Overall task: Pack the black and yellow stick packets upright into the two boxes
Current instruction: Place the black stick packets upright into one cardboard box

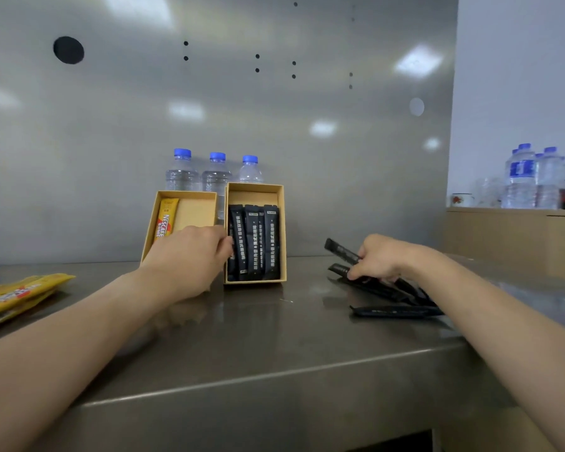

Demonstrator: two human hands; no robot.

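Two tan boxes lean upright against water bottles. The left box holds one yellow packet. The right box holds several black packets standing upright. My left hand rests in front of the left box, its fingers curled on the left edge of the right box by the leftmost black packet. My right hand pinches a black packet lifted from the pile of black packets on the table. More yellow packets lie at the far left.
Three water bottles stand behind the boxes against a metal back panel. The steel table's front edge runs across below my arms. At right, a cardboard carton carries more bottles and a cup.
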